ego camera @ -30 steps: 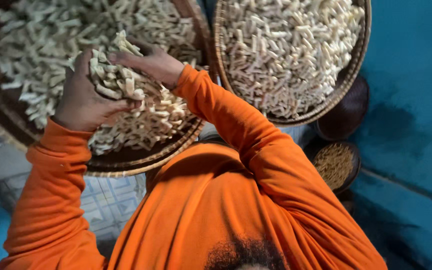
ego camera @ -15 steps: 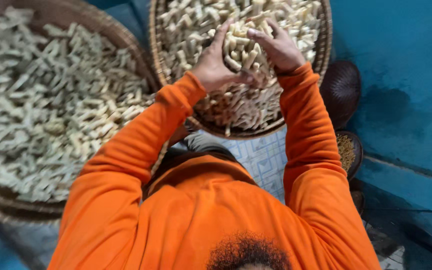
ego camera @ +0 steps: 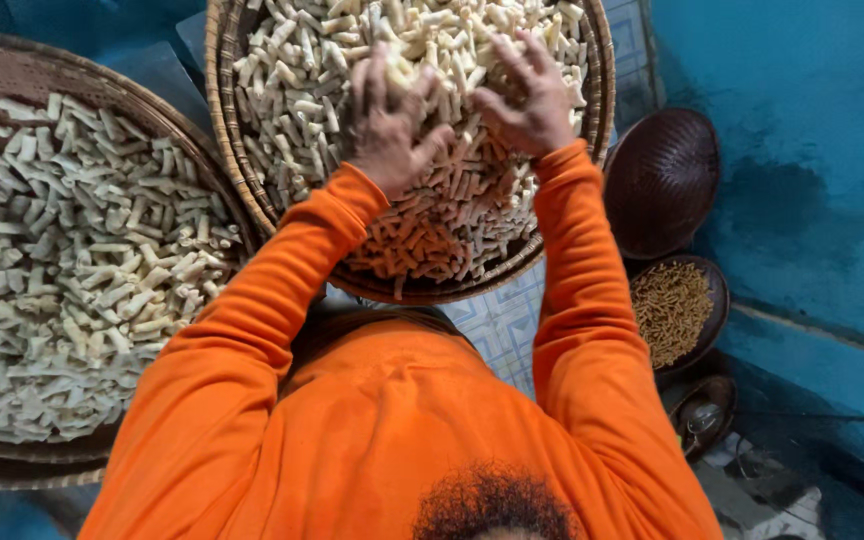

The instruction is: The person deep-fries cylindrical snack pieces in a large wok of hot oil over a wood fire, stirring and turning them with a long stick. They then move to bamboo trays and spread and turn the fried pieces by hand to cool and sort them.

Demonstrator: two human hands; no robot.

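Fingers [ego camera: 377,85] of our left hand [ego camera: 392,135] and right hand [ego camera: 524,100] are spread and half-curled, pressing loosely into short pale dough sticks [ego camera: 422,190] without clasping any. These sticks fill the round woven bamboo tray [ego camera: 227,150] ahead of us. A second woven tray [ego camera: 112,95] at left holds more pale sticks. At right, a dark brown bowl [ego camera: 717,300] holds small golden sticks, beside an overturned dark woven basket [ego camera: 662,180]. Both orange sleeves [ego camera: 252,330] reach forward, wrists raised.
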